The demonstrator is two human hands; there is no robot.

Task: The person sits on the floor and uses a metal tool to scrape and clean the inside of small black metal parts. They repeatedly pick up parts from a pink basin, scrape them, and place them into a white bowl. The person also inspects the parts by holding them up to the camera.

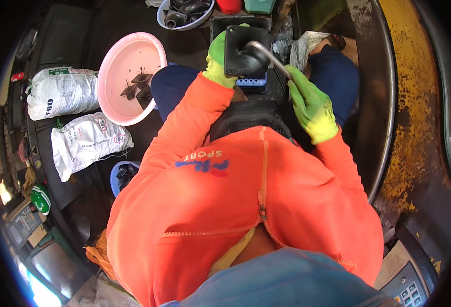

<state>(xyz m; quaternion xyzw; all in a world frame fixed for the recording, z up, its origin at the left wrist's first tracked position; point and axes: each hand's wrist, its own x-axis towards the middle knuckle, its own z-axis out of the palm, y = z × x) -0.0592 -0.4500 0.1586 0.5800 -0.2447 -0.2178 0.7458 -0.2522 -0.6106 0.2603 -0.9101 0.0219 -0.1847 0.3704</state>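
My left hand (216,60), in a green and yellow glove, grips a black moulded part (235,50) by its side. The part has a square flange with a hole in each visible corner and a rounded, hollow body. A bent metal rod (270,55) runs from my right hand (312,106), gloved the same way, to the part. Its curved end meets the opening in the body; whether the tip reaches inside is hidden. The fingers of my right hand are closed around the rod's lower end. Beneath the part, a blue plastic basket (253,82) shows between my knees.
On my left stands a pink basin (108,66) with several dark pieces (142,87) in it. Two white sacks (64,92) lie beyond it. A pale basin (205,20) of black parts stands at the far side. A rusty yellow machine side (404,102) rises on my right.
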